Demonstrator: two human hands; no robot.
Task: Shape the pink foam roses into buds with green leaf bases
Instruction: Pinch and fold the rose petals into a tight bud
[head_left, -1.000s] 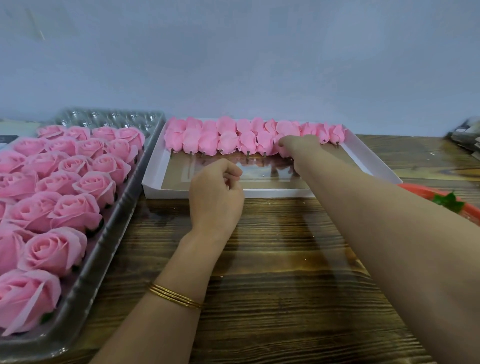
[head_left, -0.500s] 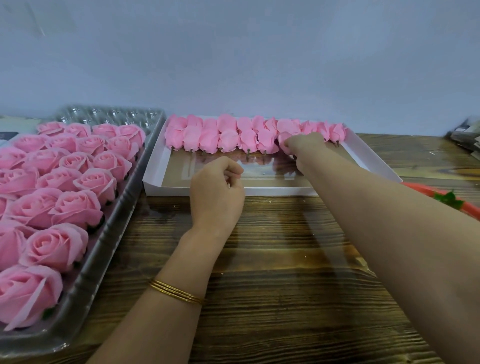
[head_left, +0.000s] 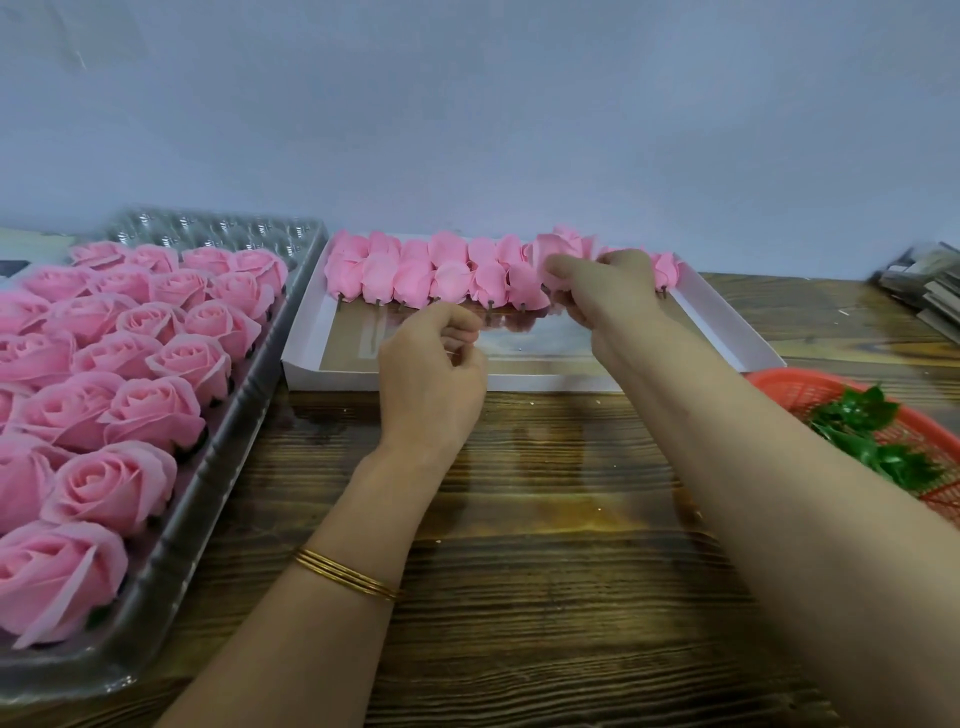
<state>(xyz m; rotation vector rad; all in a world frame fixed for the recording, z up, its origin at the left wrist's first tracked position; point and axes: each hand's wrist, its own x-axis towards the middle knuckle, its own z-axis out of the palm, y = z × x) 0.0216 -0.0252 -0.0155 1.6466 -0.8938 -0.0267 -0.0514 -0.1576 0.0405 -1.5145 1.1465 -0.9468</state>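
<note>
The wooden table (head_left: 545, 545) spreads beneath and on all sides of the grip. Far to the left of the grip lies a clear plastic tray (head_left: 171, 561) filled with open pink roses (head_left: 150, 410) in rows. The grip itself sits over the far end of a shallow white box (head_left: 727, 327). A row of shaped buds (head_left: 415, 275) runs along that box's back edge, leftward from the grip and a little way to its right. To the right of the grip and nearer the person, a red basket (head_left: 810, 389) holds green leaves (head_left: 862, 431).

The right hand (head_left: 608, 291) reaches into the box, and its thumb and fingers pinch one pink bud (head_left: 556, 252) at the row's right part. The bud appears to stand slightly higher than its neighbours, though the hand hides its base.

The left hand (head_left: 431, 379) is below and to the left of the grip, over the box's near wall. It is curled into a loose fist with the thumb against the forefinger and nothing seen in it. Thin gold bangles (head_left: 345, 574) circle that wrist, well back from the grip.
</note>
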